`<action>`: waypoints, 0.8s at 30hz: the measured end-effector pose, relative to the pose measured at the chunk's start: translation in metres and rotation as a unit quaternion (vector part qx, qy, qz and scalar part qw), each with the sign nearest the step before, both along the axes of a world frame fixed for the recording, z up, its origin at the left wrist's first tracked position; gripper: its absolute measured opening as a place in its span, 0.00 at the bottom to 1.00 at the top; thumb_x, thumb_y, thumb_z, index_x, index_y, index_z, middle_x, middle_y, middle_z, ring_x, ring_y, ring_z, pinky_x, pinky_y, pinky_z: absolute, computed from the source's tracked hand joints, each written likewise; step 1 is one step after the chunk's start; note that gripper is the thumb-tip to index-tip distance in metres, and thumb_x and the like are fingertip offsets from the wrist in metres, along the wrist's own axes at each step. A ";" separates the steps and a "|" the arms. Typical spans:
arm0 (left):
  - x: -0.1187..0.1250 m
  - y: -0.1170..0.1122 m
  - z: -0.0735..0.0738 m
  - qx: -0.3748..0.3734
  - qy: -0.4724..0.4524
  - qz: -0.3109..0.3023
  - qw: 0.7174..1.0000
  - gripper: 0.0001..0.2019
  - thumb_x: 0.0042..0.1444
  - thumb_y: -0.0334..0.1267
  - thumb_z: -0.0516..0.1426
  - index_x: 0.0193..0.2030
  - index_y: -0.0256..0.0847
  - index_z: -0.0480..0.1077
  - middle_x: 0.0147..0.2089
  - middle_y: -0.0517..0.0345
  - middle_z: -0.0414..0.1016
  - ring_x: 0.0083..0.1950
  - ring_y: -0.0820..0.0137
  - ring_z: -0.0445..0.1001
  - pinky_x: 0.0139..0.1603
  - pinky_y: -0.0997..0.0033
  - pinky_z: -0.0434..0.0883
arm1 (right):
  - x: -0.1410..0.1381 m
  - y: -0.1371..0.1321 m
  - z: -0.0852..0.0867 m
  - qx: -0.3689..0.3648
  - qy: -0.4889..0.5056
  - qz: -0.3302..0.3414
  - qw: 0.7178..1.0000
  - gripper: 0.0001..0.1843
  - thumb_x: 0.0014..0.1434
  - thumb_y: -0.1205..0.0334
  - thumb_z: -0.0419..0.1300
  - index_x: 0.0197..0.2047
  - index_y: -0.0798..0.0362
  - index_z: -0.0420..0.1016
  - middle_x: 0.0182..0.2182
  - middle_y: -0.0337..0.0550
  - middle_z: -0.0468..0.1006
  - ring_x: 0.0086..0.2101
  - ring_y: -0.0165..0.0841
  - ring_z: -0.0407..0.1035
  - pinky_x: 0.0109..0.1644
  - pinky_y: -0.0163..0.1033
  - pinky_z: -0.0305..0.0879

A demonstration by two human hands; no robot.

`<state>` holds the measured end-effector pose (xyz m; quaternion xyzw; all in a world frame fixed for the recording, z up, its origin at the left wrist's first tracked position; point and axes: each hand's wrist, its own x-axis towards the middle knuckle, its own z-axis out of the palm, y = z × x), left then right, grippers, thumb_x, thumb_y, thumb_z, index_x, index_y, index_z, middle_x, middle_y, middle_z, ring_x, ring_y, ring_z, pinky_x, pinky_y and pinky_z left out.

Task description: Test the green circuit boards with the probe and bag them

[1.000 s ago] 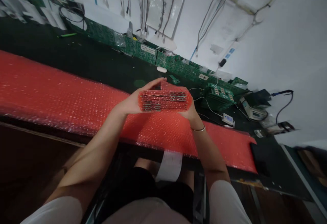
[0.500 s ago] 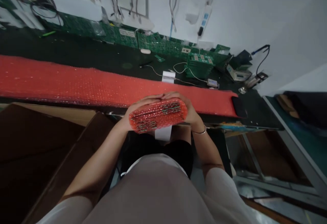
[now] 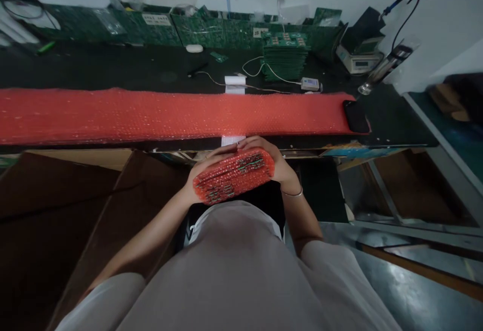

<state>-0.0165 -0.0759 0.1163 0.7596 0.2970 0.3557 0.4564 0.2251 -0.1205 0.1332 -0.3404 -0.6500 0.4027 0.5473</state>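
Between my two hands is a bundle of circuit boards rolled in red bubble wrap [image 3: 234, 176], tilted with its right end higher. Green and dark board edges show through the layers on the side facing me. My left hand [image 3: 204, 172] is wrapped round its left end, and my right hand [image 3: 266, 156] grips the right end and far side. The fingertips of both hands meet along the far edge; some fingers are hidden behind the bundle. Beyond them a long strip of red bubble wrap [image 3: 158, 114] lies along the bench, over a strip of white paper [image 3: 233, 141].
A black phone [image 3: 355, 116] rests on the strip's right end. Behind stand a stack of green circuit boards [image 3: 286, 57], a small scale [image 3: 360, 62] and a white corded device [image 3: 310, 84]. Open cardboard boxes [image 3: 75, 220] stand at lower left.
The view has turned and shifted, so the bench sits higher and more level. Both hands still hold the bundle, now nearer my body and apart from the long strip in the picture.
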 end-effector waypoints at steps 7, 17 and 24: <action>0.007 -0.006 -0.008 -0.034 0.000 0.008 0.999 0.27 0.49 0.57 0.70 0.58 0.63 0.78 0.66 0.58 0.75 0.67 0.48 0.73 0.73 0.41 0.68 | 0.009 0.002 -0.019 -0.004 0.003 -0.001 1.000 0.24 0.49 0.43 0.75 0.46 0.44 0.80 0.48 0.47 0.82 0.50 0.43 0.77 0.61 0.49 0.73; 0.003 -0.007 -0.022 -0.040 0.005 0.019 0.999 0.31 0.46 0.59 0.71 0.57 0.57 0.77 0.67 0.54 0.73 0.67 0.45 0.73 0.71 0.40 0.70 | 0.008 0.005 -0.027 -0.016 0.008 0.007 1.000 0.25 0.49 0.45 0.76 0.48 0.45 0.79 0.48 0.47 0.81 0.51 0.42 0.77 0.61 0.48 0.72; 0.004 -0.009 -0.019 -0.010 -0.013 0.013 1.000 0.32 0.43 0.57 0.73 0.57 0.58 0.77 0.67 0.54 0.73 0.69 0.45 0.71 0.72 0.40 0.68 | 0.006 0.005 -0.025 -0.036 0.012 0.004 0.999 0.25 0.48 0.43 0.76 0.46 0.44 0.80 0.47 0.48 0.82 0.50 0.42 0.77 0.60 0.49 0.72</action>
